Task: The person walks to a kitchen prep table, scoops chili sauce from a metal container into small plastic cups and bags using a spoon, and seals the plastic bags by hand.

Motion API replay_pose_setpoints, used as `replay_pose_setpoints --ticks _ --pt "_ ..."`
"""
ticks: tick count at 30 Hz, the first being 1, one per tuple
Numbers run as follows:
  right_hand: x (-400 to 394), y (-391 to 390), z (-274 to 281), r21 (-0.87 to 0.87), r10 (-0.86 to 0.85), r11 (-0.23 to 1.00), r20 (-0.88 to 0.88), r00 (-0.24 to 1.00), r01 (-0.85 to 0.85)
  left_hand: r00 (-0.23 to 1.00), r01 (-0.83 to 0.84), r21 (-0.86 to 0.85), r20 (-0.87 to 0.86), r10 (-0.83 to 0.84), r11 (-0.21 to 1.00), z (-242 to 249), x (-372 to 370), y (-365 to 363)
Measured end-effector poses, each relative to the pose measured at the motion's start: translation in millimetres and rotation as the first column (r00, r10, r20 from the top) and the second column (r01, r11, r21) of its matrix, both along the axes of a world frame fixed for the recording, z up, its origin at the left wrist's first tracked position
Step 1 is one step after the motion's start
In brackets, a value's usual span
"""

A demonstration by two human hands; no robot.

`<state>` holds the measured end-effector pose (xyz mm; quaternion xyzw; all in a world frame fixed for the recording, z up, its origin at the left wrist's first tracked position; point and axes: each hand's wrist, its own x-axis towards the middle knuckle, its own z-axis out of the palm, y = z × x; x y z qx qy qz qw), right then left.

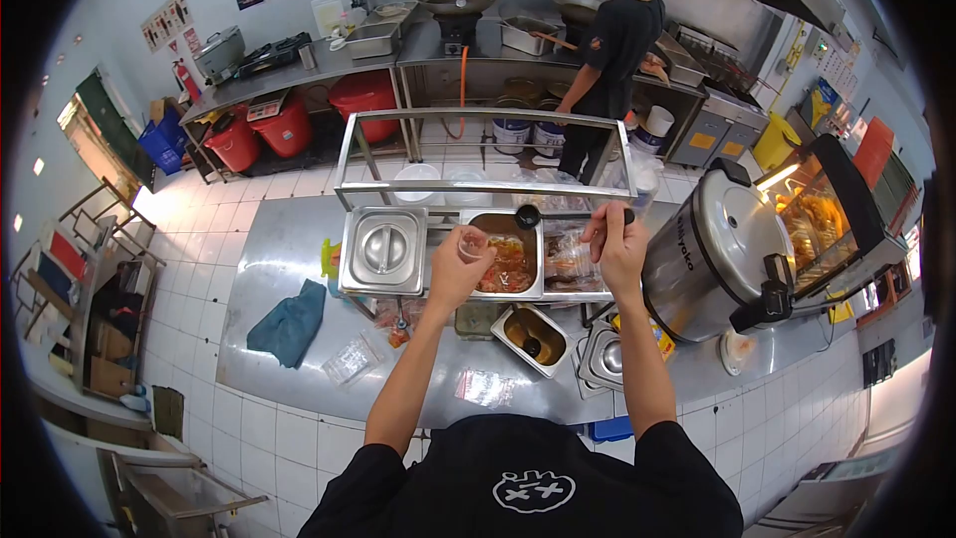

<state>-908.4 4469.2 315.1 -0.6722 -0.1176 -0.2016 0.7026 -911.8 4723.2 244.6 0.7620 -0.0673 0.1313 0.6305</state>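
My left hand (466,264) is closed round a small clear plastic cup (472,243), at the left edge of a steel pan holding reddish sauce with chopped pieces (508,267). My right hand (615,237) grips the handle of a black ladle (528,217). The ladle's round bowl hangs over the far right corner of the sauce pan, apart from the cup. Beside it, between the sauce pan and my right hand, plastic-wrapped packs (571,261) fill another pan. On the left stands a pan with a steel lid (384,247).
A large rice cooker (712,249) and a lit glass food case (812,209) stand at the right. Nearer me is a tilted steel container (531,351); a teal cloth (288,325) lies left. A metal frame (488,187) spans behind the pans. A co-worker (622,50) stands beyond it.
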Motion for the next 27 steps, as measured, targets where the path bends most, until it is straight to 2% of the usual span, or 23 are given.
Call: replay_pose_setpoints --ticks 3,7,10,11,14,15,17,18,19,20,21,23,25,27 --pt "4.7 4.3 -32.9 -0.227 -0.090 0.972 -0.115 0.989 0.062 0.975 0.209 -0.254 -0.016 -0.221 0.944 19.9 -20.0 24.7" --pt "21.5 16.8 -94.9 -0.393 0.055 0.901 -0.320 0.946 -0.185 0.878 0.398 -0.558 0.003 -0.478 0.728 47.6 -44.0 50.1" --pt "16.9 24.2 -107.8 -0.190 0.139 0.953 -0.419 0.897 -0.236 0.856 0.453 -0.535 0.035 -0.516 0.714 64.3 -63.7 57.8" --pt "15.0 25.6 -109.2 -0.155 0.147 0.959 -0.439 0.886 -0.236 0.859 0.449 -0.478 0.000 -0.512 0.755 66.7 -67.7 61.1" --pt "8.9 14.3 -108.5 -0.061 0.143 0.979 -0.486 0.862 -0.196 0.908 0.418 -0.166 0.062 -0.414 0.893 69.3 -79.9 65.7" --pt "6.4 3.6 -118.5 -0.104 0.124 0.975 -0.474 0.872 -0.196 0.924 0.379 -0.196 0.037 -0.379 0.904 67.7 -87.0 65.1" --pt "-15.7 -9.7 -115.5 -0.107 0.069 0.985 -0.465 0.883 -0.133 0.933 0.280 -0.311 -0.133 -0.333 0.908 60.2 -100.0 66.6" --pt "-24.7 -17.9 -121.5 -0.197 -0.033 0.978 -0.447 0.894 -0.063 0.951 0.282 -0.294 -0.044 -0.308 0.913 44.0 -101.5 67.8" --pt "-46.4 -20.5 -99.5 -0.219 -0.046 0.973 -0.472 0.881 -0.067 0.943 0.245 -0.369 -0.123 -0.308 0.897 50.0 -112.4 66.1" --pt "-53.3 -24.8 -127.2 -0.287 -0.176 0.954 -0.294 0.939 0.089 0.952 0.243 -0.326 -0.102 -0.289 0.914 34.4 -115.9 69.0" --pt "-73.7 -27.8 -111.7 -0.292 -0.200 0.952 -0.368 0.908 0.091 0.961 0.231 -0.282 -0.084 -0.264 0.931 20.2 -118.2 71.7" --pt "-103.7 -35.3 -131.2 -0.178 -0.137 0.981 -0.310 0.941 0.084 0.970 0.212 -0.218 -0.073 -0.232 0.953 19.9 -131.7 63.7" --pt "-135.6 -24.7 -128.9 -0.311 -0.130 0.951 -0.387 0.913 0.003 0.974 0.196 -0.165 -0.083 -0.211 0.967 17.1 -144.1 50.2" --pt "-165.4 -1.1 -121.2 -0.411 -0.009 0.891 -0.437 0.899 -0.191 0.974 0.189 -0.118 -0.101 -0.201 0.975 12.0 -152.3 33.3"
